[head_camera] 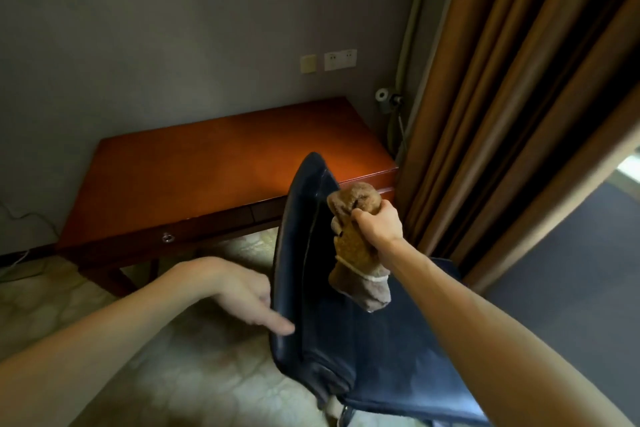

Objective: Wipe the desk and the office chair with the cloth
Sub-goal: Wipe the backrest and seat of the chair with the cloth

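Right hand (376, 226) is gripping one brown cloth (349, 250) in a closed fist; cloth is hanging just beside the backrest and above the seat of one dark blue office chair (388, 357); left hand (247, 291) is touching the backrest's outer rim with one extended finger, holding nothing; one reddish wooden counter (225, 156) is standing behind the chair, against the wall; two wall plates (329, 61) are showing above it.

The desk (221, 163) was glossy reddish wood; beside it, the chair (311, 253) smooth dark leather, the cloth (353, 246) fuzzy brown.
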Demonstrator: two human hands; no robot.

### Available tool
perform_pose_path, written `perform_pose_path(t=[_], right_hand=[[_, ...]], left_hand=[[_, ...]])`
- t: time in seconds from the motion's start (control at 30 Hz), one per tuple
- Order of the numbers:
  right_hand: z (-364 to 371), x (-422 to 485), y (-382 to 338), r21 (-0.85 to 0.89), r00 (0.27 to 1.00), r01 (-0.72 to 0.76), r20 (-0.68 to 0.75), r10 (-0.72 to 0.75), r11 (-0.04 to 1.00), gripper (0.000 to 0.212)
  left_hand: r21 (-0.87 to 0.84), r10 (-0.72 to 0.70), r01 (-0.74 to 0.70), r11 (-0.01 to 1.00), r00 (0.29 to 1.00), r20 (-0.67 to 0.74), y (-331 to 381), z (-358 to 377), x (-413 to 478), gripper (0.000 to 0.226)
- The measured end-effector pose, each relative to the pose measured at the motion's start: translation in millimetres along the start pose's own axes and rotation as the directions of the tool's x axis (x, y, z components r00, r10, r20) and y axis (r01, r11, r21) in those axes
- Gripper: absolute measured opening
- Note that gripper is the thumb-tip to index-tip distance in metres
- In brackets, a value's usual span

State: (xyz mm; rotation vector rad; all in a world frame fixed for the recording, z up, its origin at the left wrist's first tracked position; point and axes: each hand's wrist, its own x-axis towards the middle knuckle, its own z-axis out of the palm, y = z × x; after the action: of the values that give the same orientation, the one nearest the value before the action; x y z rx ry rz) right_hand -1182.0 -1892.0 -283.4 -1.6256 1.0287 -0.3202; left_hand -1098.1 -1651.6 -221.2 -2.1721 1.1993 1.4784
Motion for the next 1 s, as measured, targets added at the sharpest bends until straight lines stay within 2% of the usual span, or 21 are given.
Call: perform_pose_path(t=[0.03, 0.1, 0.2, 0.3, 0.37, 0.43, 0.5, 0.6, 0.67, 0.77, 0.83, 0.9, 1.0], right_hand=[[-2.7, -5.2, -0.3, -0.02, 1.0, 0.007, -0.022, -0.007, 1.0, 0.056], [-9.3, -22.4, 2.6, -0.055, 0.996, 0.024, -0.09, -0.029, 0.998, 0.056], [-17.2, -52.6, 13.4, -0.098, 0.981, 0.023, -0.191, -0.041, 0.995, 0.052], [-22.0, -90.3, 32.1, -0.154, 0.966, -0.006, -0.255, -0.034, 0.988, 0.055], [-26.1, -116.3, 48.0, -0.195, 0.958, -0.036, -0.285, -0.022, 0.98, 0.055], [-31.5, -142.2, 65.9, -0.223, 0.953, -0.102, -0.303, 0.031, 0.97, 0.056], [-39.9, -167.6, 83.4, -0.253, 0.946, -0.192, -0.305, 0.11, 0.948, 0.057], [-51.7, -192.2, 103.2, -0.305, 0.939, -0.263, -0.3, 0.17, 0.915, 0.053], [-60.7, -207.5, 115.6, -0.356, 0.933, -0.271, -0.326, 0.153, 0.894, 0.055], [-69.6, -226.9, 128.2, -0.449, 0.903, -0.307, -0.415, 0.109, 0.839, 0.043], [-68.9, -238.4, 136.2, -0.564, 0.882, -0.326, -0.469, 0.03, 0.759, 0.051], [-68.3, -249.7, 143.3, -0.645, 0.866, -0.318, -0.497, -0.064, 0.695, 0.061], [-81.6, -263.7, 153.1, -0.665, 0.84, -0.289, -0.522, -0.151, 0.689, 0.055]], left_hand=[[0.002, 0.038, -0.038, 0.999, 0.999, -0.02, -3.5, -4.2, 0.6, 0.074], [0.071, 0.12, -0.11, 0.991, 0.979, -0.167, -11.1, -13.4, 2.4, 0.063], [0.175, 0.212, -0.147, 0.973, 0.866, -0.453, -22.3, -26.0, 11.3, 0.055], [0.275, 0.246, -0.096, 0.957, 0.771, -0.588, -31.0, -21.8, 21.2, 0.042], [0.36, 0.285, -0.049, 0.932, 0.712, -0.642, -33.0, -16.2, 26.1, 0.046], [0.462, 0.338, -0.022, 0.887, 0.712, -0.615, -33.1, -9.9, 30.4, 0.059], [0.55, 0.378, -0.039, 0.834, 0.766, -0.519, -30.6, -0.2, 37.1, 0.071], [0.481, 0.381, -0.173, 0.859, 0.845, -0.375, -31.0, 15.2, 44.4, 0.084], [0.519, 0.403, -0.194, 0.832, 0.855, -0.327, -27.0, 30.7, 46.4, 0.082], [0.639, 0.474, -0.133, 0.758, 0.785, -0.399, -14.8, 55.9, 54.3, 0.063], [0.708, 0.531, -0.094, 0.7, 0.731, -0.428, -4.9, 74.0, 54.0, 0.053], [0.764, 0.585, -0.09, 0.639, 0.702, -0.406, 2.6, 90.0, 50.0, 0.049], [0.834, 0.657, -0.082, 0.546, 0.659, -0.366, 15.5, 114.0, 44.5, 0.048]])
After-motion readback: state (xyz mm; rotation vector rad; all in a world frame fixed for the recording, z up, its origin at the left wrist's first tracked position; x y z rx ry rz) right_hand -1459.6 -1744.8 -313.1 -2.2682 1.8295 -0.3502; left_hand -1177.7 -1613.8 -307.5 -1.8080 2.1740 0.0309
